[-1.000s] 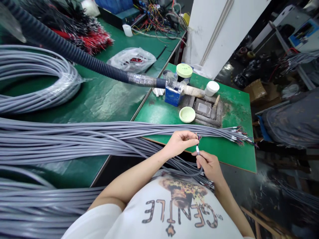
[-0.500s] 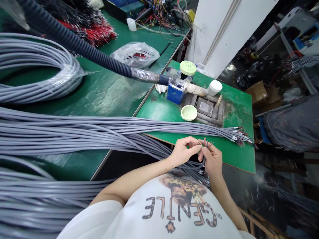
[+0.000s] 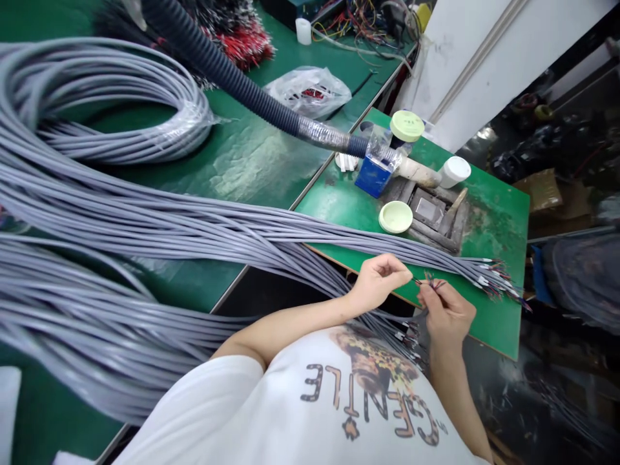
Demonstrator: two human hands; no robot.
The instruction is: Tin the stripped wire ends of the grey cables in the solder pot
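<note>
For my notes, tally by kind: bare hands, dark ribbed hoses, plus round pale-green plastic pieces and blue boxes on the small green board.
Bare hands: 2 (left hand, right hand)
Dark ribbed hose: 1
Round pale-green plastic pieces: 2 (far piece, near piece)
Blue box: 1
Total: 6

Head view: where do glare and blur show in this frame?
In the head view, pale glare on the glossy green tabletop; softness in the grey round cables at lower left; thin multicoloured wires in hand, too fine to count.
</note>
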